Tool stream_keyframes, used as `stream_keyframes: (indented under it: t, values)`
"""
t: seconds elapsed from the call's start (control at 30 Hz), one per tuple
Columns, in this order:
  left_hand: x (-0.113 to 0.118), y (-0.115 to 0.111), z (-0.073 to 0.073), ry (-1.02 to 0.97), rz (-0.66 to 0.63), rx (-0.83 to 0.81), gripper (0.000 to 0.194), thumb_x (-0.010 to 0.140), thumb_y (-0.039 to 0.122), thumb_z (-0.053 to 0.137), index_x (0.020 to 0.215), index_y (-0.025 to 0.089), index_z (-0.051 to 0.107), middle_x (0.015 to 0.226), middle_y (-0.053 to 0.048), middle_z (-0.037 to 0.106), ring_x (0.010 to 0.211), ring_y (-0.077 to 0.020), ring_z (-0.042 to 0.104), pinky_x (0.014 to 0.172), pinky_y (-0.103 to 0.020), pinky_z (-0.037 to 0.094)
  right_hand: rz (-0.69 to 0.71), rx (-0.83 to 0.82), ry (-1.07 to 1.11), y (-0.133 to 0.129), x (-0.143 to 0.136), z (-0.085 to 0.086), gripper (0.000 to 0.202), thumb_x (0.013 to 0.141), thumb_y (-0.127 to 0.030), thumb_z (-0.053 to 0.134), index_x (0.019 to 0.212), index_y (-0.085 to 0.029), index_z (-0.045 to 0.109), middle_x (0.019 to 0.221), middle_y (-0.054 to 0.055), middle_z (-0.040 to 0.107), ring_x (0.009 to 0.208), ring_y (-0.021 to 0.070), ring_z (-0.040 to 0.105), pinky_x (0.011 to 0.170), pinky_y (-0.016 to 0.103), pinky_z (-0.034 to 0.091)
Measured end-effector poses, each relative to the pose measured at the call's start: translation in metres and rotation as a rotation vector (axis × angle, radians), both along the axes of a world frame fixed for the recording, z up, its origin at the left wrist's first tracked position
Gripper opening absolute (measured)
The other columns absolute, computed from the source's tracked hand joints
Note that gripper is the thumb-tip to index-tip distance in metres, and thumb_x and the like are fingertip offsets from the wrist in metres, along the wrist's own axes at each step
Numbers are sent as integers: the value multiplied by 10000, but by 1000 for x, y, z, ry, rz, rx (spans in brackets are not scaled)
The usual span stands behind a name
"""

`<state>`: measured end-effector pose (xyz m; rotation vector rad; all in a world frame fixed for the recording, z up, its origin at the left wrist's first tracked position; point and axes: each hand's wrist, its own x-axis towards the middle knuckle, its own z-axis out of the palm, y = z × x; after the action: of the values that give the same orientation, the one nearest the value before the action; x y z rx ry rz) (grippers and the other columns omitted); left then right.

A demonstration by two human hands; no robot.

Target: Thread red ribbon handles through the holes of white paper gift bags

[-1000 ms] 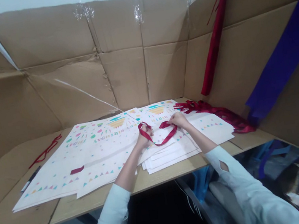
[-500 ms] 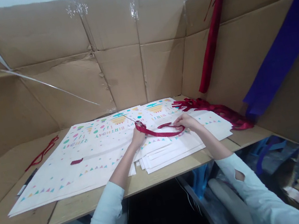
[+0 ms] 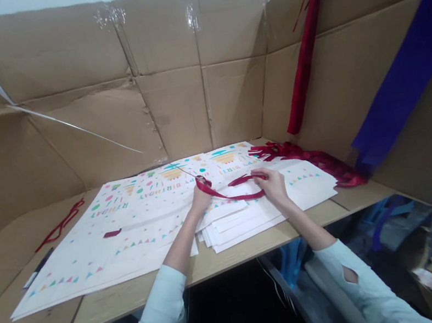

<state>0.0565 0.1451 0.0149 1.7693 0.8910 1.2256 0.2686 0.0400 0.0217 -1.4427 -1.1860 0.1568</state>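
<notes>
A dark red ribbon (image 3: 241, 197) stretches in a shallow curve between my two hands, above the printed white sheets. My left hand (image 3: 201, 199) is closed on one part of it, where the ribbon bunches into a small loop. From this loop a thin dark line (image 3: 182, 169) slants up to the back; I cannot tell what it is. My right hand (image 3: 274, 186) pinches the other part with thumb and fingers, and a short end of the ribbon sticks out to the left of the fingertips.
Stacked white sheets (image 3: 145, 213) with colourful birthday print cover the table. A red ribbon scrap (image 3: 112, 234) lies on them. A pen (image 3: 37, 271) and red cord (image 3: 62, 225) are at left, a ribbon pile (image 3: 325, 164) at right. Cardboard walls (image 3: 173, 108) surround the table; red and blue strips hang right.
My right hand has turned and shifted its grip on the ribbon, with its fingers now higher and more curled. My left hand has stayed nearly in place. The view has shifted slightly.
</notes>
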Motion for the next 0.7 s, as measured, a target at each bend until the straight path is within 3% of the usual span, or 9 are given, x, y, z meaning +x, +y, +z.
stream_keyframes:
  t: [0.3, 0.5, 0.7]
  values:
    - [2, 8, -13, 32, -7, 43, 180, 591, 81, 542, 695, 159, 416, 733, -8, 530, 670, -133, 494, 678, -274, 409, 172, -1, -750, -47, -40, 2, 306, 806, -69, 432, 989, -149, 664, 997, 69, 647, 992, 197, 580, 874, 315, 456]
    - [4, 10, -14, 51, -3, 57, 92, 673, 82, 431, 712, 161, 407, 698, -12, 514, 627, -125, 476, 642, -267, 402, 3, -67, -640, -56, -55, 9, 274, 883, -153, 428, 1074, -130, 623, 1028, 66, 639, 911, 169, 619, 832, 268, 480]
    - [2, 3, -6, 97, 2, 80, 153, 603, 19, 416, 672, 156, 411, 681, -12, 503, 648, -134, 468, 649, -263, 381, 55, -268, -792, -73, -70, 22, 280, 880, -162, 438, 1091, -180, 623, 990, 59, 651, 858, 194, 633, 790, 292, 492]
